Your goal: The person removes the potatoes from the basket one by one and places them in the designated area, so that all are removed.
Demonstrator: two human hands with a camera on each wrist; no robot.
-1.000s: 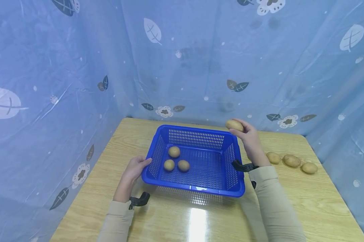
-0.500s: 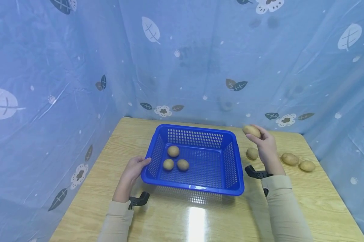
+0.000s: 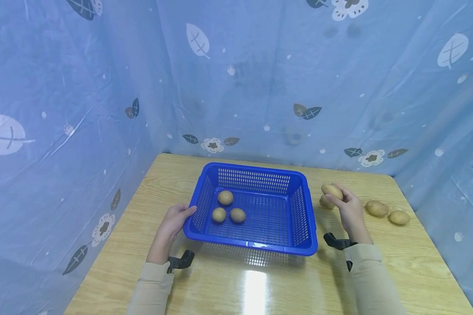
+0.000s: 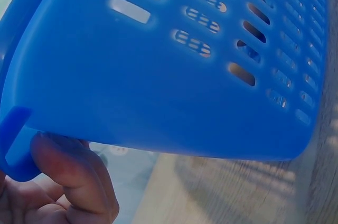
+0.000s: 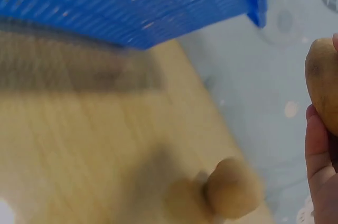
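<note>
A blue slotted basket [image 3: 252,168] stands mid-table with three potatoes [image 3: 225,197] on its floor. My left hand [image 3: 181,215] grips the basket's left rim; in the left wrist view the thumb [image 4: 74,179] sits under the blue wall [image 4: 158,76]. To the right of the basket, my right hand [image 3: 340,199] holds a potato [image 3: 332,191] low over the table, just above another potato [image 3: 324,203] lying there. The right wrist view shows the held potato [image 5: 323,84] at the frame's edge and a blurred potato [image 5: 232,187] on the wood below.
Two more potatoes [image 3: 376,208] [image 3: 399,217] lie near the wooden table's [image 3: 260,284] right edge. Blue flowered plastic sheeting [image 3: 102,87] walls the table in at the back and on both sides.
My right hand has carried its potato from above the basket's far right corner rightward and down, to just over the table beside the basket. The left hand and basket have stayed put.
</note>
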